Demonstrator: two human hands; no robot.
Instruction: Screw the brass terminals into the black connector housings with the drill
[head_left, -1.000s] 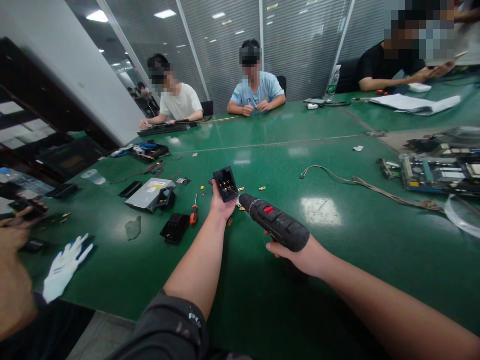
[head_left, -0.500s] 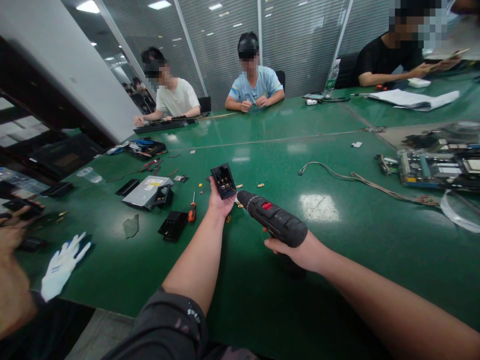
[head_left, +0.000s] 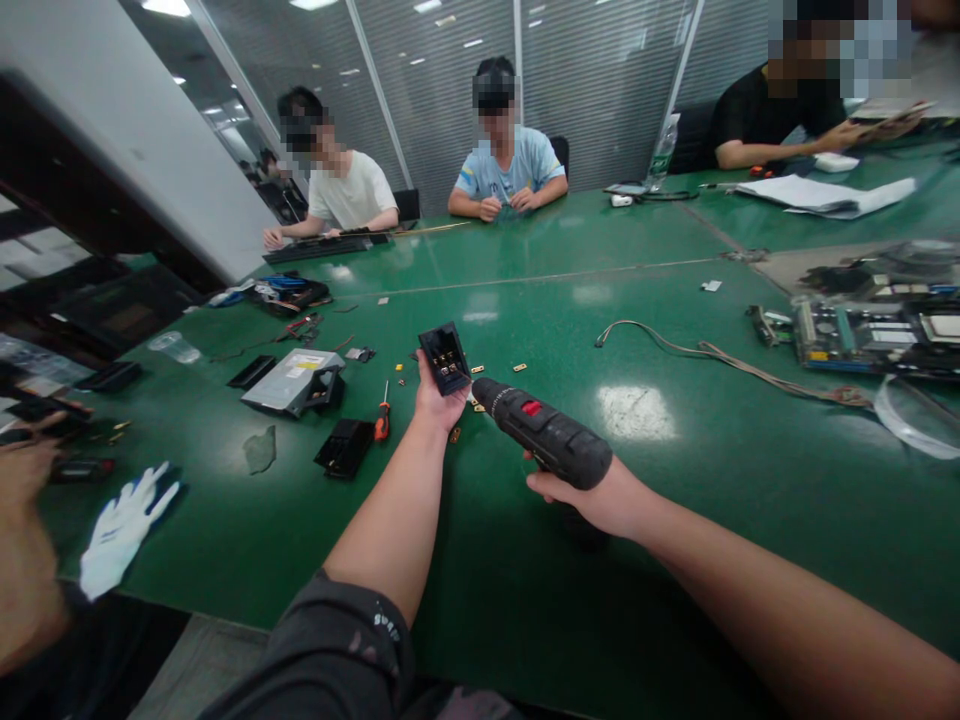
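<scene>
View dipped over green workbench (head_left: 697, 540), drill (head_left: 544, 435) in hand (head_left: 577, 500).

Matt black plastic drill (head_left: 546, 436) (rubbery grip)

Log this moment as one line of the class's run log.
left hand: black connector block | right hand: cordless drill | nearby: orange-handled screwdriver

The cordless drill (head_left: 544, 434) is matte black with a bright red button (head_left: 532, 407), and the small housing (head_left: 444, 358) beside it is black with gold contacts (head_left: 448, 366). The bench (head_left: 675, 560) is glossy dark green. A white work glove (head_left: 124, 530) shows blue marks, the screwdriver (head_left: 382, 424) has an orange-and-black handle, and a seated person's T-shirt (head_left: 510, 165) is pale blue.
</scene>
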